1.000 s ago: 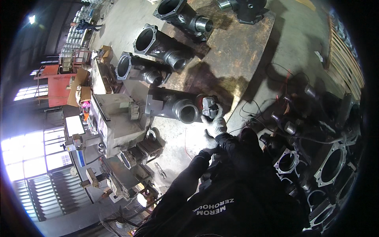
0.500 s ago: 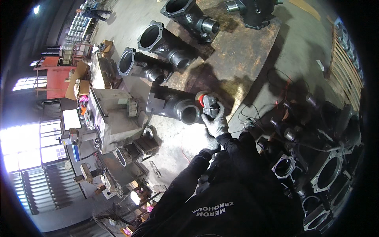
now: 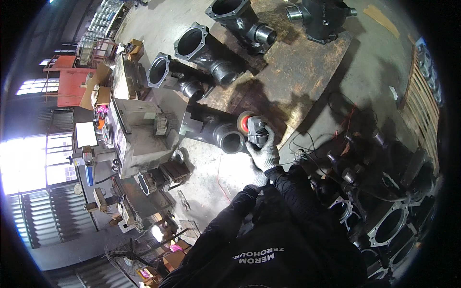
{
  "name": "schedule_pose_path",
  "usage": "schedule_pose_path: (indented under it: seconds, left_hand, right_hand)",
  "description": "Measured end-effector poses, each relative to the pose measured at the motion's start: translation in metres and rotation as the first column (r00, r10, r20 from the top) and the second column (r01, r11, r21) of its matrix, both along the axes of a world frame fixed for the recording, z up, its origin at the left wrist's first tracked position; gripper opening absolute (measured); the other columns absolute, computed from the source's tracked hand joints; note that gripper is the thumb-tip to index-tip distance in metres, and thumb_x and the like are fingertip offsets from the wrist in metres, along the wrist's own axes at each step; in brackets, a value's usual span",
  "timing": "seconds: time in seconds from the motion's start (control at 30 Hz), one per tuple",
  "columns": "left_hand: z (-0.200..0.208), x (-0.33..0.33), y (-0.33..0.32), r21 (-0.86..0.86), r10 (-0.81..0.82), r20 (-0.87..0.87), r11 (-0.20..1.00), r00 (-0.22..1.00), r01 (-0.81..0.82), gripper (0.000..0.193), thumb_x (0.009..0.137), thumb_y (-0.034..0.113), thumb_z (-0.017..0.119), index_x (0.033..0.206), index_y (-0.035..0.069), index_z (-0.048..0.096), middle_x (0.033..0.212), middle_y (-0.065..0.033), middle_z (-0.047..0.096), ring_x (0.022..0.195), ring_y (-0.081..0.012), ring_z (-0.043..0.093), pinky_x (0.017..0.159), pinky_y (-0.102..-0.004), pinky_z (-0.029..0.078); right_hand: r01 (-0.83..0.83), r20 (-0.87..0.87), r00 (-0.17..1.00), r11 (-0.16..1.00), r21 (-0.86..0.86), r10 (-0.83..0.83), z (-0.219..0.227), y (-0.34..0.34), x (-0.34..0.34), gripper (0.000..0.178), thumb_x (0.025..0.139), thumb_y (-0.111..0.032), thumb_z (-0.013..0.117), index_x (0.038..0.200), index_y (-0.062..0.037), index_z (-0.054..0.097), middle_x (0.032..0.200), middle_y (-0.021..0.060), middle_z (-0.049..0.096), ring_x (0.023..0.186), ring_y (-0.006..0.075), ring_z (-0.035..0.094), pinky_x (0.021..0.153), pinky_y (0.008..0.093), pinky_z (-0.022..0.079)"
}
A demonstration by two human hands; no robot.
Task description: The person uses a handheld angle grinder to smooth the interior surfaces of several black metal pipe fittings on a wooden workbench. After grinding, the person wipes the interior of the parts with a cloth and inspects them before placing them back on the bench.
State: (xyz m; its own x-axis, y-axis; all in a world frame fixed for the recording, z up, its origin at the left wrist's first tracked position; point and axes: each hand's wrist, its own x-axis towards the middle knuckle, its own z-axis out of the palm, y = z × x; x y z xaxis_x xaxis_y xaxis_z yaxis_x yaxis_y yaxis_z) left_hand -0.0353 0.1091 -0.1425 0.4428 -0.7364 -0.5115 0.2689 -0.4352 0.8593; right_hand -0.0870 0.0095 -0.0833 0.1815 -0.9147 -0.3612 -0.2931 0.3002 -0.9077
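Observation:
Both my hands wear pale knitted gloves. My right hand [image 3: 267, 155] is closed around the body of a grey angle grinder [image 3: 258, 136] with a round red-backed disc [image 3: 244, 123]. Just below it, my left hand [image 3: 255, 177] is closed at the rear of the same tool; its fingertips are mostly hidden. The disc sits right beside the open round end of a black cast pipe fitting [image 3: 209, 119]. Whether they touch, I cannot tell. This fitting lies on its side at the near left edge of a worn brown board [image 3: 314, 72].
Several more black fittings [image 3: 194, 48] stand along the far side of the board. At right, many black castings [image 3: 389, 225] lie piled beside loose cables [image 3: 312, 139] and a wooden pallet [image 3: 418, 113]. A grey metal cabinet [image 3: 139, 139] and a fan [image 3: 129, 254] stand left.
The whole view has shifted a little, with the far fittings now lower and further right. Both hands stay on the grinder, its disc still beside the same fitting.

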Motion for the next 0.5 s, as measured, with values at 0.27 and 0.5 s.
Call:
schedule_pose_path:
  seconds: [0.27,0.5]
  left_hand:
    - [-0.015,0.005,-0.019,-0.051,0.091,-0.168,0.994,0.982,-0.101,0.064,0.106,0.051,0.033,0.152,0.006,0.035,0.147,-0.0165,0.05,0.138,-0.032,0.044,0.118,-0.0476,0.035]
    - [-0.01,-0.003,-0.012,-0.083,0.142,-0.222,0.983,0.965,-0.164,0.061,0.107,0.047,0.033,0.153,0.006,0.034,0.147,-0.0165,0.049,0.139,-0.0314,0.044,0.118,-0.0473,0.035]
  right_hand:
    - [-0.136,-0.008,0.991,0.99,0.021,0.136,-0.018,-0.028,0.025,0.095,0.081,-0.045,0.083,0.152,-0.0158,0.026,0.125,0.024,0.064,0.106,0.0432,0.067,0.088,0.0524,0.053]
    - [-0.115,0.031,0.992,0.986,-0.118,0.12,0.013,-0.029,0.009,0.093,0.081,-0.036,0.085,0.15,-0.0139,0.028,0.128,0.0262,0.061,0.112,0.0436,0.064,0.093,0.0515,0.052]
